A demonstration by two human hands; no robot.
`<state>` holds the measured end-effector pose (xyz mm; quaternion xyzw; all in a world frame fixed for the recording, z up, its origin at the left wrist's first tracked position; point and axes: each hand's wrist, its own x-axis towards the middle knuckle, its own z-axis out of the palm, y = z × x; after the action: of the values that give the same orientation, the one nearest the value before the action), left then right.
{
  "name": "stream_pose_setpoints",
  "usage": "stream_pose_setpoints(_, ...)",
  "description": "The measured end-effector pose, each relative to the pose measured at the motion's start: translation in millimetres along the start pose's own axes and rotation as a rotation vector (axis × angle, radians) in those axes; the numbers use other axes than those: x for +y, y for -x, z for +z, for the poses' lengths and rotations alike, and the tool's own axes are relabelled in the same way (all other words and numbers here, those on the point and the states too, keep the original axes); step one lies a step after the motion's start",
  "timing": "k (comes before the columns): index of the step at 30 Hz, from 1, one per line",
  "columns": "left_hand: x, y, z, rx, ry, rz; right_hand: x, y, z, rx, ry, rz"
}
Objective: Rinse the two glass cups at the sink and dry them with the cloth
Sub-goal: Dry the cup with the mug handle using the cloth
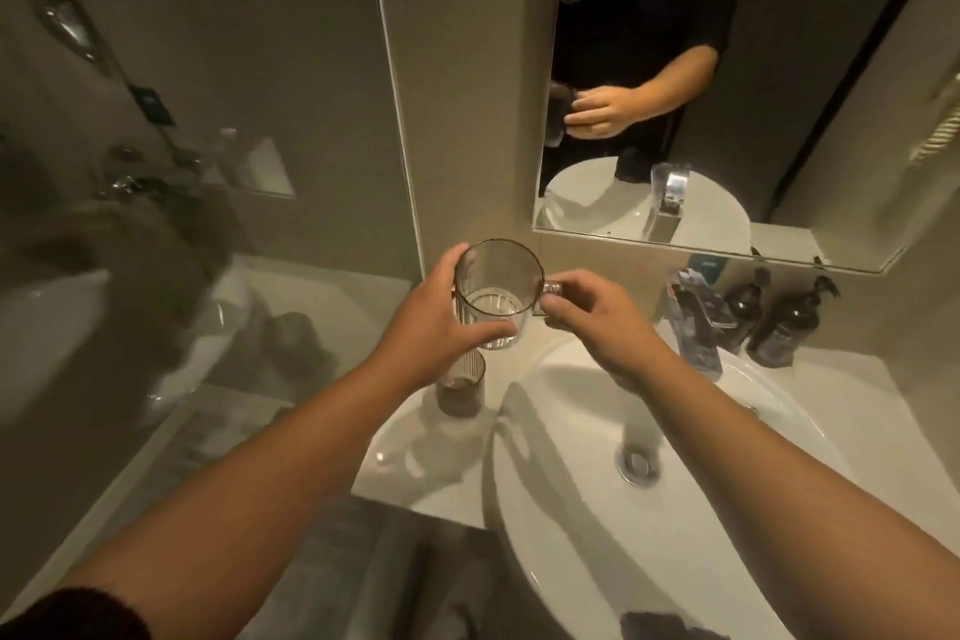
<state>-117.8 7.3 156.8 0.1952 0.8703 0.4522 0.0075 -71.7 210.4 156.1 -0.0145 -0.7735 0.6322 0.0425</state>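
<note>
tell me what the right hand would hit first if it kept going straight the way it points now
Probably the wall under the mirror. The right hand points away from the person, holding the handle of the glass cup; depth is unclear.

Both arms outstretched — left hand (431, 322) curled, right hand (597, 322) pinching.

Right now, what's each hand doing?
Left hand: grips the body of the glass cup.
Right hand: pinches that cup's handle.
</note>
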Motion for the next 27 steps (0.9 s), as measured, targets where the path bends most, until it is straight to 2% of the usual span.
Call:
stream_pose_setpoints(4, -55, -90, 9, -0.035, -0.025, -0.038, 27, -86, 18, 0.099, 0.036, 0.065)
stream_pose_setpoints(8, -112, -136, 34, -0.087, 0.027, -0.151, 68, -144, 35, 0.139, 0.049, 0.209)
stream_pose_setpoints(14, -160, -159, 71, -0.150, 0.114, -0.229, 122, -179, 45, 0.178, 0.102, 0.316)
stream_pose_setpoints(27, -189, -176, 86, -0.213, -0.019, -0.311, 161, -202, 54, 0.196, 0.364, 0.285)
